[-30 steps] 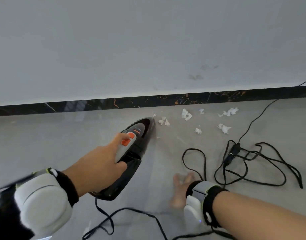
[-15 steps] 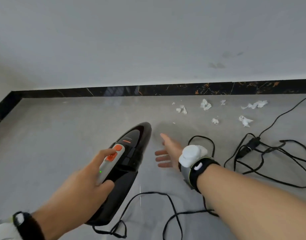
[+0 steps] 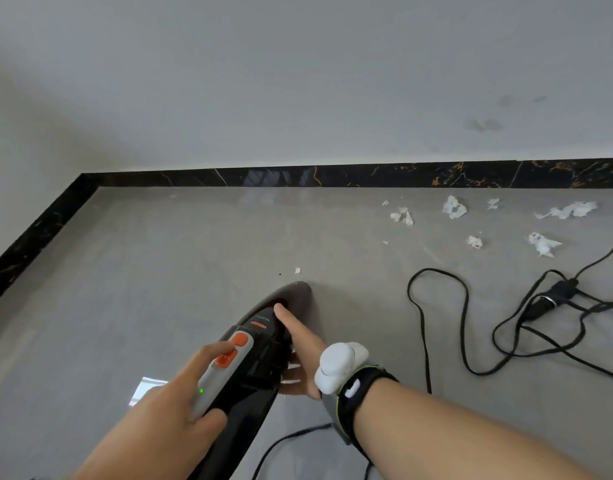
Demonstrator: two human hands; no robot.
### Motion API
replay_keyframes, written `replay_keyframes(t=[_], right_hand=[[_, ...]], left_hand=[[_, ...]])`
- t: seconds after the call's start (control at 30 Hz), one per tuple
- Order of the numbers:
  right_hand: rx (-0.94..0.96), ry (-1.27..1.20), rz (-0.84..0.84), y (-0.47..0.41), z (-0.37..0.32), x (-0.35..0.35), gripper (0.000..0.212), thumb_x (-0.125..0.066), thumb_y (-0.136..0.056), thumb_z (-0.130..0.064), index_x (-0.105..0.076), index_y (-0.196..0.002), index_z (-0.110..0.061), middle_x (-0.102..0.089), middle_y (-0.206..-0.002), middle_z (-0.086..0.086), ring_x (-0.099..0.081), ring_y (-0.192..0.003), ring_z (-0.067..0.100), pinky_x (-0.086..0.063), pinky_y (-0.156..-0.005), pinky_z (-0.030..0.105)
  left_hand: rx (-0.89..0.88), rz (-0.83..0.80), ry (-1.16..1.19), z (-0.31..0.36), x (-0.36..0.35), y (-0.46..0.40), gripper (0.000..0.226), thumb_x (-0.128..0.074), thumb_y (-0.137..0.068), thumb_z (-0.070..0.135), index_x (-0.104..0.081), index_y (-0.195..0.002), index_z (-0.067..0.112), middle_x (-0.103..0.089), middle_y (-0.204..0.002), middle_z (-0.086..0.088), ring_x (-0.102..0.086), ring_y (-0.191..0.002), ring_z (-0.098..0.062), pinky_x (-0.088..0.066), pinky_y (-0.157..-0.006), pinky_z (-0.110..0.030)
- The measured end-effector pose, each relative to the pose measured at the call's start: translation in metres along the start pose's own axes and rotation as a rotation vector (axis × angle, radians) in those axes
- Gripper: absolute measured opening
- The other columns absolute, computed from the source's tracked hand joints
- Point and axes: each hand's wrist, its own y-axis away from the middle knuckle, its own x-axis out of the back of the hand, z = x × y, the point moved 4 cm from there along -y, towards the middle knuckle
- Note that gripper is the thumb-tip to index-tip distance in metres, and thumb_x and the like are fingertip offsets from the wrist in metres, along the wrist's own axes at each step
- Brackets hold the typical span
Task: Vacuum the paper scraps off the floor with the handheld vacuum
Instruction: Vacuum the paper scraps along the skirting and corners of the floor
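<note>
Two hands on the black handheld vacuum (image 3: 260,362), its nozzle low over the grey tiled floor (image 3: 159,289).
Left hand (image 3: 180,407) wraps the handle, thumb at the orange switch; right hand (image 3: 299,355) steadies the body, fingers straight. White paper scraps (image 3: 454,206) lie at two o'clock: steer there, clear of the black cable (image 3: 436,306).

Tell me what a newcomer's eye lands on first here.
First, the black handheld vacuum low in the middle: the left hand grips its grey handle, thumb by the orange buttons, and the right hand lies against its right side with a finger on top. Next, the white paper scraps scattered near the dark baseboard at upper right, beside a tangled black cord.
</note>
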Motion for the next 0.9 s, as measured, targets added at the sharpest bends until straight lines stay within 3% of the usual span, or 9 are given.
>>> replay_keyframes(t=[0.03,0.1,0.17,0.3,0.47,0.57,0.67,0.77,0.9], right_hand=[[0.037,-0.021,0.019,-0.003,0.001,-0.005,0.083,-0.08,-0.058,-0.079,-0.075,-0.117,-0.02,-0.08,-0.104,0.006,-0.076,-0.096,0.025,-0.065,-0.077,0.04],[0.152,-0.026,0.092,-0.02,-0.001,-0.008,0.092,-0.077,-0.05,-0.087,-0.078,-0.115,-0.022,-0.081,-0.103,0.001,-0.076,-0.101,0.023,-0.058,-0.097,0.041],[0.251,0.005,0.11,-0.055,0.001,-0.002,0.106,-0.075,-0.036,-0.094,-0.078,-0.117,-0.025,-0.081,-0.106,-0.003,-0.074,-0.106,0.021,-0.052,-0.105,0.039],[0.249,-0.044,0.08,-0.051,-0.015,-0.009,0.104,-0.081,-0.035,-0.088,-0.078,-0.115,-0.021,-0.081,-0.107,0.0,-0.075,-0.105,0.022,-0.054,-0.104,0.039],[0.24,-0.082,-0.033,-0.003,-0.027,-0.001,0.051,-0.065,-0.081,-0.072,-0.083,-0.097,-0.027,-0.082,-0.09,-0.004,-0.074,-0.096,0.016,-0.057,-0.092,0.034],[0.238,-0.126,-0.066,0.014,-0.033,0.013,0.051,-0.06,-0.086,-0.07,-0.085,-0.078,-0.027,-0.082,-0.085,-0.002,-0.074,-0.093,0.017,-0.056,-0.092,0.035],[0.296,-0.229,-0.042,0.023,-0.044,0.026,0.055,-0.062,-0.085,-0.067,-0.084,-0.094,-0.018,-0.081,-0.099,0.008,-0.077,-0.09,0.024,-0.058,-0.08,0.033],[0.399,-0.373,-0.053,0.032,-0.053,0.041,0.057,-0.06,-0.088,-0.061,-0.083,-0.082,-0.009,-0.078,-0.088,0.016,-0.076,-0.076,0.03,-0.06,-0.069,0.033],[0.488,-0.521,-0.057,0.038,-0.063,0.071,0.057,-0.058,-0.091,-0.057,-0.081,-0.07,-0.01,-0.076,-0.076,0.015,-0.074,-0.065,0.029,-0.059,-0.062,0.032]], left_hand=[[0.009,0.003,0.04,-0.003,-0.002,-0.005,0.063,-0.06,-0.088,0.017,-0.034,-0.126,0.06,-0.06,-0.067,0.038,-0.053,-0.062,0.025,-0.043,-0.059,-0.003],[0.072,0.005,0.034,-0.003,-0.003,-0.009,0.061,-0.056,-0.087,0.017,-0.032,-0.12,0.062,-0.065,-0.066,0.006,-0.059,-0.053,0.001,-0.048,-0.055,-0.013],[0.122,0.003,0.091,-0.006,-0.006,-0.018,0.058,-0.054,-0.085,0.018,-0.034,-0.119,0.06,-0.063,-0.066,-0.008,-0.054,-0.047,-0.011,-0.049,-0.053,-0.024],[0.13,0.019,0.16,0.001,0.002,-0.038,0.053,-0.054,-0.086,0.015,-0.041,-0.117,0.056,-0.06,-0.059,-0.007,-0.047,-0.042,-0.014,-0.042,-0.044,-0.025],[0.089,0.017,0.231,0.018,-0.003,-0.049,0.054,-0.055,-0.086,0.013,-0.043,-0.115,0.056,-0.056,-0.054,-0.007,-0.043,-0.037,-0.017,-0.038,-0.039,-0.024],[0.036,-0.005,0.241,0.036,-0.012,-0.055,0.054,-0.055,-0.085,0.011,-0.043,-0.117,0.054,-0.053,-0.05,-0.005,-0.041,-0.034,-0.018,-0.036,-0.037,-0.024],[-0.008,-0.042,0.234,0.056,-0.017,-0.063,0.055,-0.055,-0.085,0.011,-0.043,-0.118,0.053,-0.049,-0.046,-0.001,-0.038,-0.031,-0.016,-0.035,-0.035,-0.022],[-0.068,-0.104,0.222,0.083,-0.023,-0.066,0.056,-0.054,-0.087,0.011,-0.042,-0.122,0.054,-0.051,-0.054,-0.003,-0.039,-0.033,-0.016,-0.036,-0.034,-0.022],[-0.135,-0.12,0.199,0.114,-0.032,-0.07,0.054,-0.055,-0.088,0.016,-0.041,-0.125,0.053,-0.053,-0.061,-0.003,-0.041,-0.033,-0.014,-0.038,-0.033,-0.02]])
